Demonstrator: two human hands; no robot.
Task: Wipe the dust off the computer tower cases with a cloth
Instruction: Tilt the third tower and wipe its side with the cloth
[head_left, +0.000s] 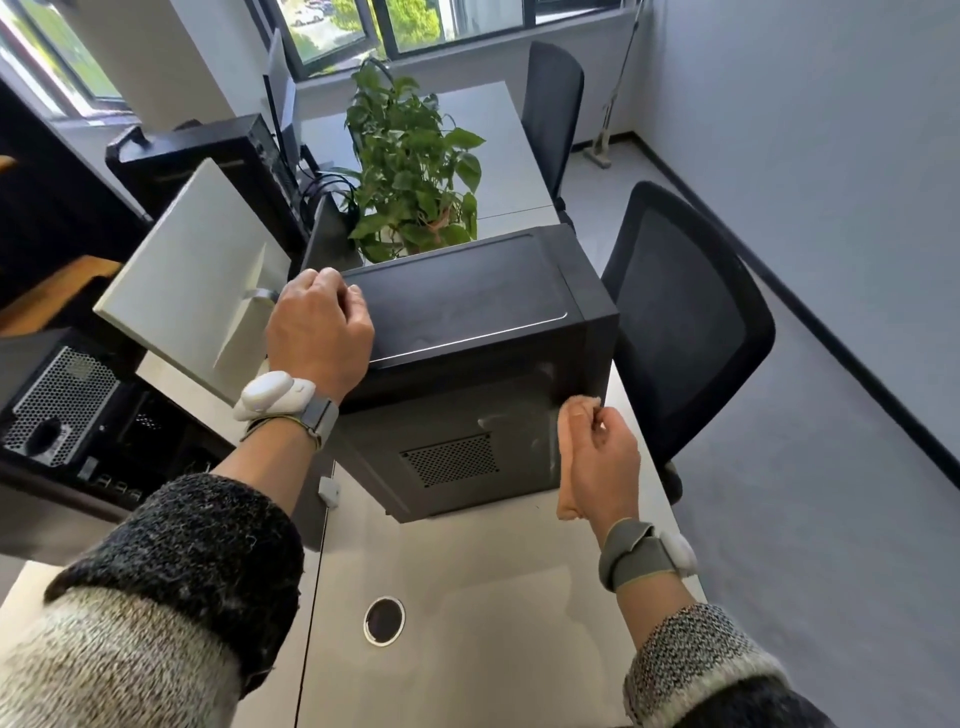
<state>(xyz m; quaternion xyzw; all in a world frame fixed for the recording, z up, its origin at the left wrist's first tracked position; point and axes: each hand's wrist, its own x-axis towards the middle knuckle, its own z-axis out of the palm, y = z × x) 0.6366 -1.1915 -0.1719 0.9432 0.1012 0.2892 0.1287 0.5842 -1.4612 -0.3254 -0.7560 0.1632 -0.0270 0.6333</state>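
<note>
A black computer tower case stands upright on the white desk in front of me. My left hand rests on its top near the left corner, fingers curled over the edge. My right hand grips a peach-coloured cloth and holds it against the near side panel at its right edge, beside a mesh vent. Pale wiped streaks show on that panel. A second black tower stands further back on the left.
The back of a white monitor stands left of the tower. A potted green plant stands behind the tower. Two black office chairs are to the right. An open case lies at the left. The desk has a cable hole.
</note>
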